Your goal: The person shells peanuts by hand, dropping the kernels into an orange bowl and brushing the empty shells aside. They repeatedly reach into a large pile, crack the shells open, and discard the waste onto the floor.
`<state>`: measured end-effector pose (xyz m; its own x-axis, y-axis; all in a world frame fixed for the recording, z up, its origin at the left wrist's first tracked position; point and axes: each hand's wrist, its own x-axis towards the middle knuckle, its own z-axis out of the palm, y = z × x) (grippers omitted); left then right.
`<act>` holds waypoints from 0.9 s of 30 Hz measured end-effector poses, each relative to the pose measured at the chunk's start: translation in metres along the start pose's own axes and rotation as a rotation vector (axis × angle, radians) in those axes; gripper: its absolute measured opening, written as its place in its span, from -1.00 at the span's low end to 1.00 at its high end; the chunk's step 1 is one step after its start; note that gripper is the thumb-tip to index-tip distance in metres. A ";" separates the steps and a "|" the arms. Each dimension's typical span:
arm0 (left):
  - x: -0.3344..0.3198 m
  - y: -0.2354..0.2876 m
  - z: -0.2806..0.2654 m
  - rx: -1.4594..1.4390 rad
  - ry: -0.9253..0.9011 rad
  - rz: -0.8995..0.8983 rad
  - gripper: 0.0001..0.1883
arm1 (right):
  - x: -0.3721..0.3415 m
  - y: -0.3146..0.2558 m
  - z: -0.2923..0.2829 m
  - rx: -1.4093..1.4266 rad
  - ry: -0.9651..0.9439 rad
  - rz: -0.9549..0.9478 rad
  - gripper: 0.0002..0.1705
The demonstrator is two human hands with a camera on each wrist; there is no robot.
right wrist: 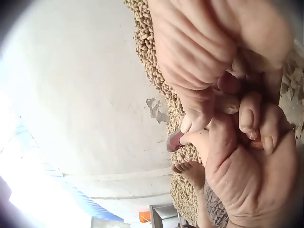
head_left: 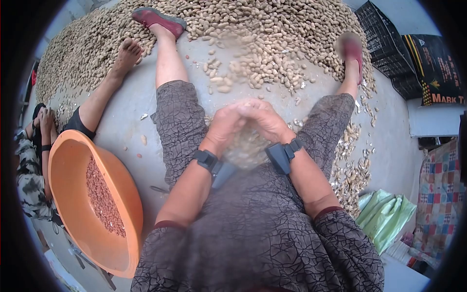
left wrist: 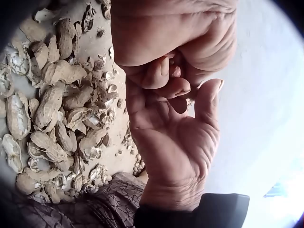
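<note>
Both hands meet above the lap in the head view, the left hand point(head_left: 226, 127) against the right hand point(head_left: 265, 119). Curled fingers of the left hand point(left wrist: 175, 38) close round a small reddish peanut kernel point(left wrist: 175, 71) in the left wrist view. Below them the right hand point(left wrist: 175, 142) shows its hollow palm and raised thumb; its fingers are partly hidden behind the left ones. The right wrist view has the right hand point(right wrist: 204, 52) above the left hand point(right wrist: 251, 175), with a dark reddish oval, perhaps a kernel, between them. Whether the right fingers grip anything is unclear.
Unshelled peanuts point(head_left: 272, 29) are heaped beyond the legs. Broken shells point(head_left: 351, 175) lie by the right leg. An orange basin point(head_left: 68, 194) with reddish kernels stands left, near another person's leg point(head_left: 99, 100). A green sack point(head_left: 386, 219) and black crate point(head_left: 384, 44) are right.
</note>
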<state>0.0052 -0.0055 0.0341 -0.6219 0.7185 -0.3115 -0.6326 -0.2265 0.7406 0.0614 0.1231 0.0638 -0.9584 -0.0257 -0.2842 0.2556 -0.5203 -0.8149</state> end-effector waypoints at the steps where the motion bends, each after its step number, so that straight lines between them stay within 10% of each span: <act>1: 0.000 -0.001 0.000 0.000 0.000 0.000 -0.75 | -0.001 0.000 0.000 0.050 -0.010 0.005 -0.74; 27: -0.013 0.004 0.009 -0.019 -0.052 0.052 -0.70 | -0.005 -0.003 0.005 0.056 -0.041 -0.056 -0.73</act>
<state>0.0145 -0.0098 0.0461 -0.6292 0.7389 -0.2413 -0.6094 -0.2762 0.7432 0.0642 0.1206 0.0705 -0.9757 -0.0290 -0.2170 0.1946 -0.5688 -0.7991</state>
